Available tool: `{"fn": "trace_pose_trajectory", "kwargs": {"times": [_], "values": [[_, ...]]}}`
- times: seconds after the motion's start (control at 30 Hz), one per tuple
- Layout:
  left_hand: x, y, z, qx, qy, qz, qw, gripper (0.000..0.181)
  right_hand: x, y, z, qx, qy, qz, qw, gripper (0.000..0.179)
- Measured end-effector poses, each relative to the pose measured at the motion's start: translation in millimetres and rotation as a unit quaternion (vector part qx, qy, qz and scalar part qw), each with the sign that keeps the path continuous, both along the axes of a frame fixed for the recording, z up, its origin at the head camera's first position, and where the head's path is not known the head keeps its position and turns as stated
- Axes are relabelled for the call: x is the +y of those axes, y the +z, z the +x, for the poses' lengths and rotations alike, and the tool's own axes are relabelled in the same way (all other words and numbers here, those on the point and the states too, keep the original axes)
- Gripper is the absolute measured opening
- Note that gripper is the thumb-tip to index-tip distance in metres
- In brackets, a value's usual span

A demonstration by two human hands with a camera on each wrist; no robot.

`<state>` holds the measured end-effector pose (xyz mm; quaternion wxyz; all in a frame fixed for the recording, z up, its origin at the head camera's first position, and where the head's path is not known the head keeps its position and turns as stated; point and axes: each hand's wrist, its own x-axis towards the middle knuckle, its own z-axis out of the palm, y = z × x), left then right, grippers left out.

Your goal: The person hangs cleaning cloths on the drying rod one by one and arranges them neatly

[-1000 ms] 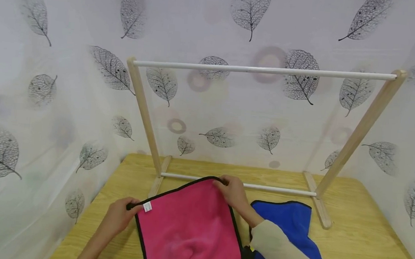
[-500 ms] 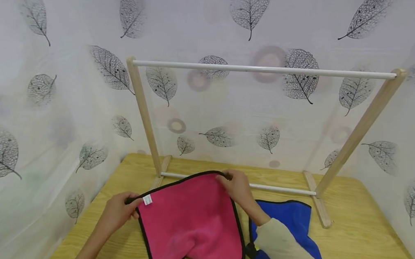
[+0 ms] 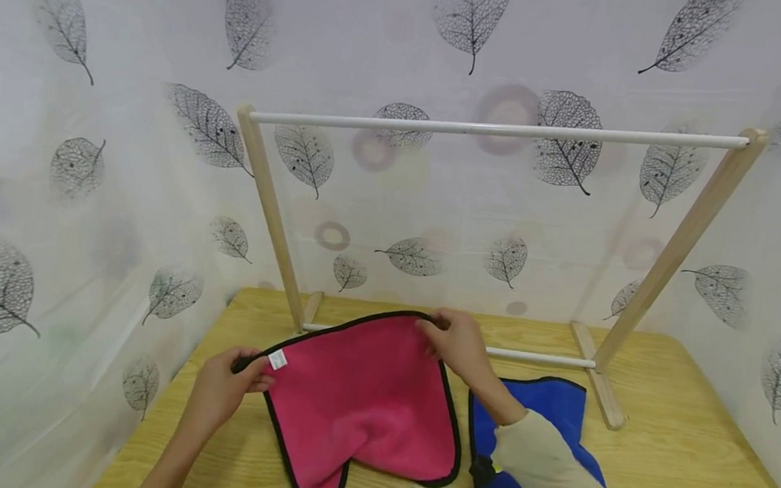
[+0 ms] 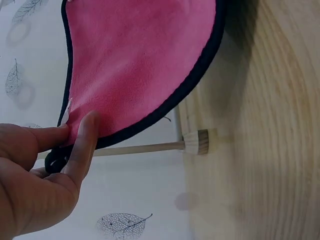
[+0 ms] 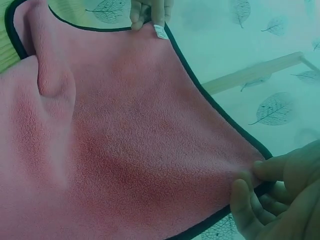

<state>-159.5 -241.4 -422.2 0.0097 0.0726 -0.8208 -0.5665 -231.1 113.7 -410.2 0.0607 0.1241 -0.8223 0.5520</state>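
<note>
Pink cloth: lower middle of the head view, stretched between my hands, its upper edge rising from left to right. The bottom edge dips into a notch near the middle; I cannot tell whether it touches the table.
Left hand: fingers narrow, pinching the cloth's upper left corner — the left wrist view shows thumb and finger on the dark trim.
Right hand: fingers narrow too, pinching the upper right corner; in the right wrist view this grip sits at lower right, with my other hand at the top.
White label: on the pink cloth, just beside my left fingertips.
Sleeve: cream, on my right forearm, lower right of the head view, partly covering the blue cloth.
Blue cloth: lower right, lying on the table, dark-edged. A small black item shows at its left edge — too small to identify.
Rack: behind the pink cloth, wooden posts, with a white top bar across the upper middle. The pink cloth hides part of the lower bar.
Backdrop: pale, leaf-printed, filling the upper frame.
</note>
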Motion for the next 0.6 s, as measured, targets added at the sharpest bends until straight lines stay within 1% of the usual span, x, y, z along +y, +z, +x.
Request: {"fn": "trace_pose_trajectory", "kwargs": {"times": [0.13, 0.33, 0.47, 0.6], "values": [[-1.1, 5.6, -0.3, 0.018, 0.008, -0.012, 0.9997, 0.030, 4.9, 4.0, 0.9, 0.004, 0.010, -0.008, 0.9999, 0.020], [-0.2, 15.3, -1.1, 0.051, 0.023, -0.009, 0.9984, 0.033, 9.3, 11.3, 0.7, 0.014, 0.027, -0.028, 0.9991, 0.019], [0.7, 20.0, -3.5, 0.064, 0.026, -0.012, 0.9975, 0.033, 11.5, 19.4, 3.2, 0.009, 0.021, -0.028, 0.9993, 0.019], [0.6, 26.1, -5.8, 0.074, 0.027, -0.018, 0.9967, 0.034, 13.9, 27.9, 6.6, 0.012, 0.016, -0.023, 0.9995, 0.017]]}}
